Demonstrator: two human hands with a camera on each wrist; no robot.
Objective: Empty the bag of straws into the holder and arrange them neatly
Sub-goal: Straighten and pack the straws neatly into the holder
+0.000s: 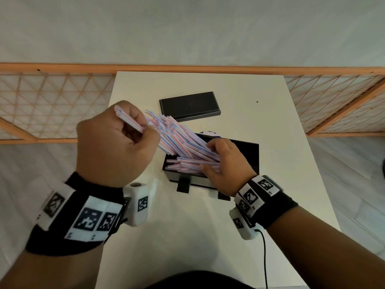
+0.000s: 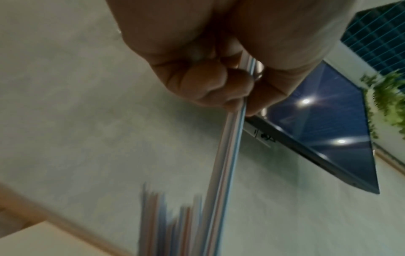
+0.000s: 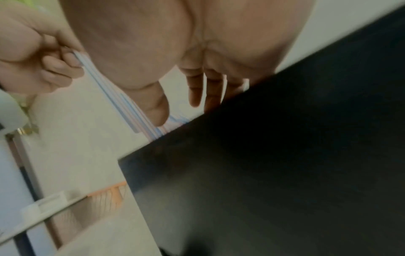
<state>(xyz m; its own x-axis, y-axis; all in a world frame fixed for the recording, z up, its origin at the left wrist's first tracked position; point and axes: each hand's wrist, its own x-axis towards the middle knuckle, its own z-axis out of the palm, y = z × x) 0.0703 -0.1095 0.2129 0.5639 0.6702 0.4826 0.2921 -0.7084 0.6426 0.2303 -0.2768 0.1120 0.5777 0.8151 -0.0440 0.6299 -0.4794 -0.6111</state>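
Many straws [image 1: 183,142] lean from the holder [image 1: 253,155] toward the left hand [image 1: 116,147], whose curled fingers pinch a few [image 2: 225,155]. The right hand [image 1: 224,163], fingers nearly straight, rests on those inside. Leaners could spill past the fingers onto the table [image 1: 270,122]. Only the head view shows the pile; the left wrist view shows the pinch.

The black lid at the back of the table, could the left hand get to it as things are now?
Probably not yet: the left hand grips a few straws, though nothing stands between it and the lid.
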